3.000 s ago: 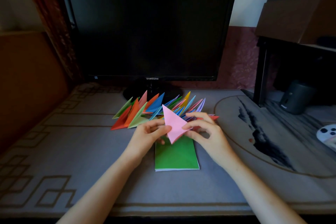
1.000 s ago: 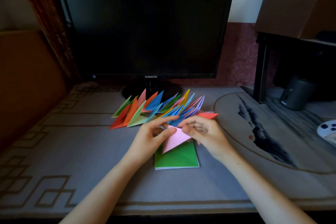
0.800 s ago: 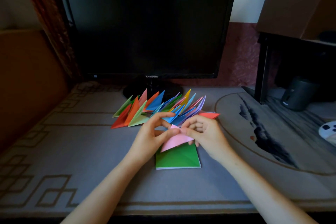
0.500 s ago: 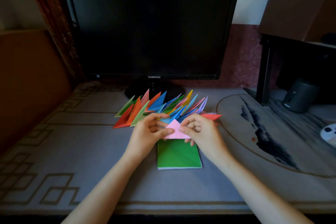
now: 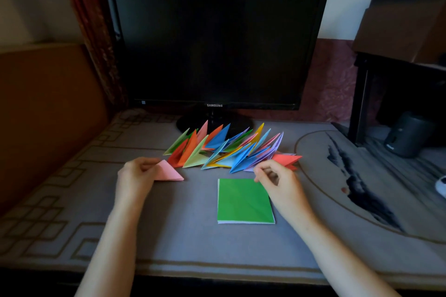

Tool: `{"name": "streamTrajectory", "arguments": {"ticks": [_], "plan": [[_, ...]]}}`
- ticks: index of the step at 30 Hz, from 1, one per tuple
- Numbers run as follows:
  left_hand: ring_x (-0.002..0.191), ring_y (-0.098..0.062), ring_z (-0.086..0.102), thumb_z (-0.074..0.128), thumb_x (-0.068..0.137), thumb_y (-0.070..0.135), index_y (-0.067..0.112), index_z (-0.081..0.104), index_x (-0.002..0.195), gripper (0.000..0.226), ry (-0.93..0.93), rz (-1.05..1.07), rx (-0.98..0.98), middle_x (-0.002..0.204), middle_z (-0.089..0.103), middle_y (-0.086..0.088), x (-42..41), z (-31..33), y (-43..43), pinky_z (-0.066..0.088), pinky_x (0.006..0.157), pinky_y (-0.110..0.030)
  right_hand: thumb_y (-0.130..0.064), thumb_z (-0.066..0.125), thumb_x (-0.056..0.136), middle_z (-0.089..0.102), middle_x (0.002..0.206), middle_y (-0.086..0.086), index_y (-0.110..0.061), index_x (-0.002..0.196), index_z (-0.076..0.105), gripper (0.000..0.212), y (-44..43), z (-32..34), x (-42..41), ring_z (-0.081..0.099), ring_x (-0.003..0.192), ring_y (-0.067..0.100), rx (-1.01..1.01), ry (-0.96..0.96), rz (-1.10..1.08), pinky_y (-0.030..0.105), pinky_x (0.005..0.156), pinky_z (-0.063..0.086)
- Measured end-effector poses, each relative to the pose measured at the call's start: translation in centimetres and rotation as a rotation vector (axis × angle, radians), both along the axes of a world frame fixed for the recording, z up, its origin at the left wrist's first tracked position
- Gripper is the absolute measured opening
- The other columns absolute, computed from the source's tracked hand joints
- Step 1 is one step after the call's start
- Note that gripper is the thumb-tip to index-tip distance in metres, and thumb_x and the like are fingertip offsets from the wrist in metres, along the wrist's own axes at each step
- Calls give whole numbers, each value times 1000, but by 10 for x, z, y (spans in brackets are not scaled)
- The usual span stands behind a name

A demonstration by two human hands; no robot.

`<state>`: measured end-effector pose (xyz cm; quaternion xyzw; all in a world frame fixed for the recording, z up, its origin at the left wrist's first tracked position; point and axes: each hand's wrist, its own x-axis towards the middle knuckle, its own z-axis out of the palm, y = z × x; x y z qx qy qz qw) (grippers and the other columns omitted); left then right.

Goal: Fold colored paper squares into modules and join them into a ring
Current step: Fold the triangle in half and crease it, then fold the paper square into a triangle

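Observation:
My left hand [image 5: 135, 176] holds a folded pink triangular module [image 5: 167, 172] by its left end, low over the desk at the left end of the row. A row of several folded modules [image 5: 226, 149] in many colours leans in front of the monitor stand. A stack of paper squares with a green sheet on top [image 5: 243, 201] lies in the middle of the desk. My right hand [image 5: 277, 181] hovers at the stack's top right corner, fingers curled with thumb and forefinger close together; nothing shows between them. A red module [image 5: 287, 159] lies just behind that hand.
A black monitor [image 5: 217, 43] stands at the back on the grey patterned desk mat [image 5: 72, 200]. A dark shelf unit [image 5: 398, 67] and a small black speaker [image 5: 407, 135] are at the right. A wooden panel [image 5: 43, 108] borders the left side.
Both hands were folding the pink paper over the green stack. Now the left hand has carried the finished pink module left, and the right hand has let go and moved to the stack's corner.

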<state>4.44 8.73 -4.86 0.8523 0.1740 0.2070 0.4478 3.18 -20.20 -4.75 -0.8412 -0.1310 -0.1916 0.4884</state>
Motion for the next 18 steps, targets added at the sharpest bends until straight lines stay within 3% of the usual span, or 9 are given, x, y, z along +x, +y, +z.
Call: {"name": "streamTrajectory", "arguments": {"ticks": [4, 8, 11, 14, 18], "plan": [[80, -16, 57, 65, 83, 13, 14, 73, 100, 18, -35, -17, 88, 90, 70, -7, 3, -2, -12, 41, 73, -24, -27, 62, 86, 62, 75, -9, -27, 79, 64, 7, -2, -4, 2, 54, 70, 9, -173, -34, -61, 33, 66, 47], [88, -28, 61, 68, 82, 18, 8, 71, 98, 19, -134, 43, 136, 92, 70, -13, 5, -4, -7, 44, 77, -30, -26, 65, 84, 54, 77, -16, -24, 77, 64, 7, -2, -3, 1, 43, 76, -2, -311, -63, -80, 21, 70, 38], [95, -31, 52, 63, 86, 15, 11, 68, 99, 14, -349, 94, 273, 96, 64, -9, 0, 3, -11, 39, 81, -35, -26, 65, 84, 50, 79, -19, -23, 78, 65, 7, -1, -3, 0, 41, 78, -1, -334, -65, -74, 13, 70, 32], [89, -22, 53, 61, 88, 7, 14, 67, 97, 13, -564, -98, 314, 93, 61, -1, -6, 15, -31, 39, 77, -28, -27, 64, 85, 47, 81, -20, -22, 82, 66, 6, -1, -3, 1, 39, 84, 4, -355, -60, -67, 19, 75, 30], [88, -6, 58, 55, 90, 25, 20, 69, 95, 16, -579, -518, 349, 93, 60, 12, -9, 14, -61, 48, 73, -24, -33, 65, 85, 48, 91, -15, -20, 101, 68, 20, 0, -4, 1, 40, 95, 8, -406, -42, -78, 19, 82, 28]]}}
